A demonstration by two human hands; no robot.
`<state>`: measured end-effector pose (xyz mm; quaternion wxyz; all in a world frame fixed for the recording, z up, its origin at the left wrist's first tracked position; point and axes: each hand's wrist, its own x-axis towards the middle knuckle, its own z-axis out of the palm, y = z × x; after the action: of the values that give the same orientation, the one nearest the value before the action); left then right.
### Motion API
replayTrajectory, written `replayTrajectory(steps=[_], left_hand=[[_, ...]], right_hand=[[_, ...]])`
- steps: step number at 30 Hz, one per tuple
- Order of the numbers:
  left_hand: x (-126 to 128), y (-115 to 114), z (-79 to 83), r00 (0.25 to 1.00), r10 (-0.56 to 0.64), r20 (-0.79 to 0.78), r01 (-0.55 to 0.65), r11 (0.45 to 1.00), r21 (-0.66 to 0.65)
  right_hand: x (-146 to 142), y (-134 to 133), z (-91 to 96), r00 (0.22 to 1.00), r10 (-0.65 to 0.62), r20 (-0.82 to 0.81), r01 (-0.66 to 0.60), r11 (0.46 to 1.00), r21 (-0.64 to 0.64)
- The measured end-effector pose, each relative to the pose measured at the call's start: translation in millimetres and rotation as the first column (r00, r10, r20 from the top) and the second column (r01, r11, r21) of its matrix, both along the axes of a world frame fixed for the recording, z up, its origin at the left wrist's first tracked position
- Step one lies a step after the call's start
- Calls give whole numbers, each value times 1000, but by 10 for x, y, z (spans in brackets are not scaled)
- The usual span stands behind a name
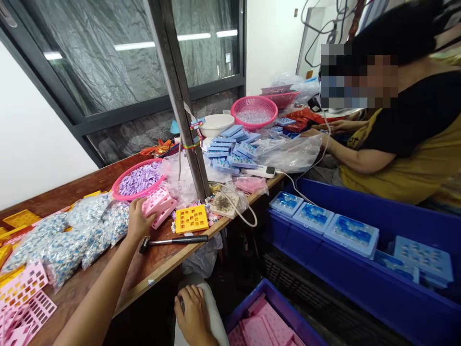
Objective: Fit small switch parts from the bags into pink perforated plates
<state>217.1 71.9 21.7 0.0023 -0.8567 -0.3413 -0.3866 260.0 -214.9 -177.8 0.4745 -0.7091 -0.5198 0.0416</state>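
Note:
My left hand (139,218) reaches over the table, its fingers closed on the near edge of a pink plastic grid plate (158,199). More pink plastic lies under that plate. Just to the right sits a yellow grid plate (192,218) with square holes. A hammer (176,240) with a black handle lies in front of it, head toward my left wrist. My right hand (194,310) rests low on my light-coloured trouser leg (214,307), fingers laid over it and thumb apart. A small dark patch shows beside that thumb; I cannot make out what it is.
Bags of blue-and-white pieces (77,240) and a pink basket of purple pieces (140,180) cover the left. Blue plates (232,149) are stacked behind a metal post (180,105). A co-worker (396,139) sits right, beyond a blue crate (360,283). Another crate (266,288) holds pink plates.

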Motion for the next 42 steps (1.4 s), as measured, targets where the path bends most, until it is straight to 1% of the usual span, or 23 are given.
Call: replayTrajectory(steps=[4,6,11,12,13,15,16,17,18,19,21,22,23,24,25,26,27,29,32,34,36,39,42], left_hand=[[-188,-263,-73,998,39,39,-38,999,-24],[-289,-357,-123,998,49,42,-47,998,-40],[-412,-407,-211,995,80,61,-73,992,-103],[-436,-413,-214,994,88,67,-80,990,-118],[-471,-429,-213,993,93,70,-83,988,-132],[-590,-499,-216,995,75,59,-65,985,-157],[-672,-550,-226,998,47,40,-40,984,-171],[-764,-605,-242,1000,8,12,-6,982,-187],[-858,-661,-263,999,-40,-22,34,978,-205],[-946,-712,-288,995,-86,-56,71,972,-223],[-1081,-783,-334,980,-161,-114,129,959,-253],[-1120,-802,-350,974,-184,-133,145,955,-260],[-1141,-811,-360,969,-199,-147,155,952,-263],[-1145,-813,-365,965,-209,-158,163,951,-263],[-1137,-812,-365,962,-216,-165,169,951,-260],[-1122,-810,-363,960,-222,-172,174,951,-255],[-1103,-810,-361,957,-229,-178,181,951,-249],[-1065,-820,-360,950,-248,-190,199,950,-242],[-1017,-855,-352,939,-281,-198,230,942,-245],[-994,-883,-328,936,-296,-191,245,936,-251],[-987,-913,-286,936,-300,-184,250,935,-253],[-1021,-954,-218,944,-278,-176,231,941,-248],[-1087,-969,-186,958,-237,-163,192,950,-247]], right_hand=[[15,-1,2,999,-5,36,3,999,33],[20,13,16,999,-6,39,4,999,44],[-32,8,13,998,21,58,-22,1000,15],[-51,-23,8,998,29,55,-31,999,29],[-65,-66,15,998,30,46,-33,997,70],[-48,-166,108,999,46,22,-50,979,197],[-5,-202,217,997,71,23,-75,962,262],[66,-212,377,995,98,24,-100,948,303],[168,-186,585,987,144,69,-159,932,326],[298,-114,832,978,172,116,-199,937,286],[622,165,1363,966,145,212,-180,971,157],[800,354,1607,950,124,287,-149,986,68],[976,553,1811,913,136,386,-130,991,-42],[1140,745,1966,855,199,479,-132,976,-170],[1286,914,2070,826,247,507,-151,963,-222],[1410,1051,2127,803,285,524,-169,951,-259],[1510,1149,2145,778,322,540,-181,937,-298],[1641,1242,2115,751,351,560,-178,924,-340],[1677,1231,2057,732,333,595,-122,922,-366],[1606,1225,2061,710,342,615,-115,918,-378],[1489,1263,2085,673,385,632,-139,905,-403],[1318,1390,2115,619,438,652,-158,883,-442],[1216,1522,2118,588,467,661,-160,868,-470]])
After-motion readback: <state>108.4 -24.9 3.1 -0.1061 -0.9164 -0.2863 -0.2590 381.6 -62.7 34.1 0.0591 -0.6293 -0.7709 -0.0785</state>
